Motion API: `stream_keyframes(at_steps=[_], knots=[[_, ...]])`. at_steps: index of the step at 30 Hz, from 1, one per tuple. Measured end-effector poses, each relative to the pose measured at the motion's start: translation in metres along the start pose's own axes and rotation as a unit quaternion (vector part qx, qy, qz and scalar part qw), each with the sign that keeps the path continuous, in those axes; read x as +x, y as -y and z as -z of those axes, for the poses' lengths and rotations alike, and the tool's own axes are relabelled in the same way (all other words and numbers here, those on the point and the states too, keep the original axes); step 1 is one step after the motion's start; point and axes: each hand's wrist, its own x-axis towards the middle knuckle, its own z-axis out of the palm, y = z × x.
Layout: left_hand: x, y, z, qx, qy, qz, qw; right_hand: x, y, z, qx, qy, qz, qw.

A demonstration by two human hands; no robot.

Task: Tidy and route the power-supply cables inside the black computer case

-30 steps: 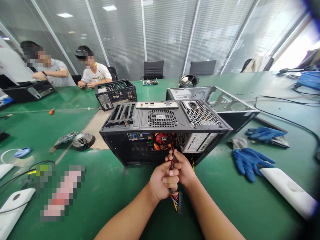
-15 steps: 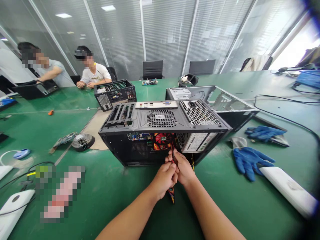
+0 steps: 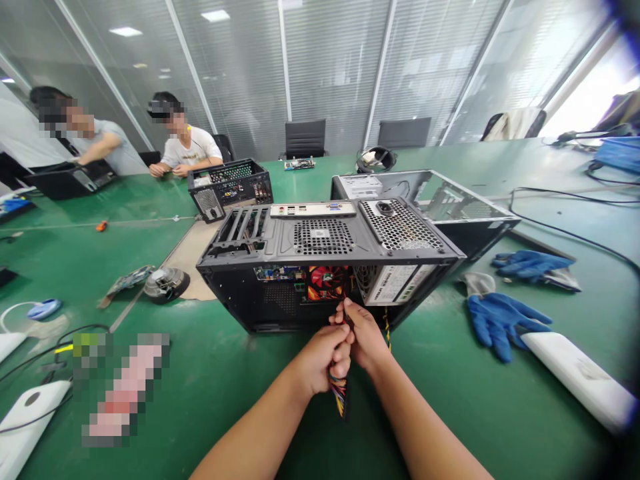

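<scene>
Right before me an open computer case [image 3: 280,243] stands on the green table, its rear panel facing up. Inside show a red-and-black cooling fan [image 3: 326,281], a bit of circuit board [image 3: 280,273] and the labelled power supply [image 3: 397,285]. My left hand [image 3: 327,357] is closed round a bundle of coloured cables [image 3: 339,395], whose lower end hangs below the fist. Touching it, my right hand [image 3: 364,333] pinches at the upper part of the cables near the case opening. Its fingertips partly hide what they grip. A yellow-and-black cable [image 3: 387,327] hangs beside my right wrist.
Behind stand another computer case [image 3: 233,190] and an open metal case [image 3: 465,207]. Blue gloves [image 3: 500,323] and a white device [image 3: 575,377] lie right. A round metal part [image 3: 167,283] sits left on cardboard. Two people work at the far left.
My left hand has shifted slightly left and down the cables, and more of the bundle shows below it. The right hand stays almost in place.
</scene>
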Motion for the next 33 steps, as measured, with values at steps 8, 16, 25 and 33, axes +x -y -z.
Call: stream_keyframes(at_steps=[8,16,25,33], knots=[[-0.007,-0.005,0.008,-0.330,0.184,0.097,0.921,-0.005,0.008,-0.004,0.098,0.069,-0.094,0.988],[-0.004,-0.005,-0.002,-0.225,0.148,0.090,0.959,-0.005,0.007,-0.004,0.078,0.047,-0.084,0.992],[0.006,0.018,-0.013,0.104,-0.105,-0.067,0.987,-0.001,-0.001,-0.003,-0.011,0.029,-0.041,0.999],[0.004,0.006,-0.007,0.028,-0.050,0.004,0.998,-0.004,0.001,-0.007,-0.023,0.008,-0.029,0.999]])
